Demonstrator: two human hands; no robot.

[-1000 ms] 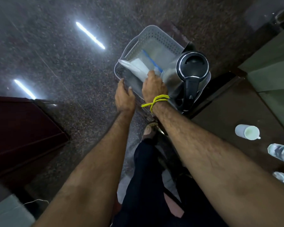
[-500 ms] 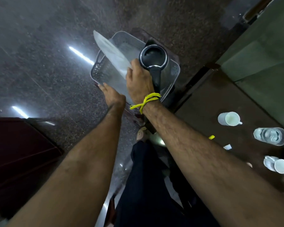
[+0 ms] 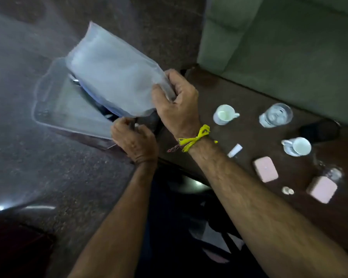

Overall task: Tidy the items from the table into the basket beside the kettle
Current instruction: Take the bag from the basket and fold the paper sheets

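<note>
We are at the clearing-out step: our right hand point(image 3: 177, 103) has its grip clenched on the corner of a clear plastic bag point(image 3: 113, 77), lifted above the grey basket point(image 3: 48, 109). Our left hand point(image 3: 134, 140) grips the basket's near rim. The kettle is hidden behind the bag. Right of the basket, cups point(image 3: 223, 114), a glass point(image 3: 275, 115) and pink boxes point(image 3: 265, 171) wait on the bench point(image 3: 239, 137); next, we judge, comes fetching those.

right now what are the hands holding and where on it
The right hand grips the clear plastic bag at its near corner. The left hand grips the near rim of the basket.
</note>
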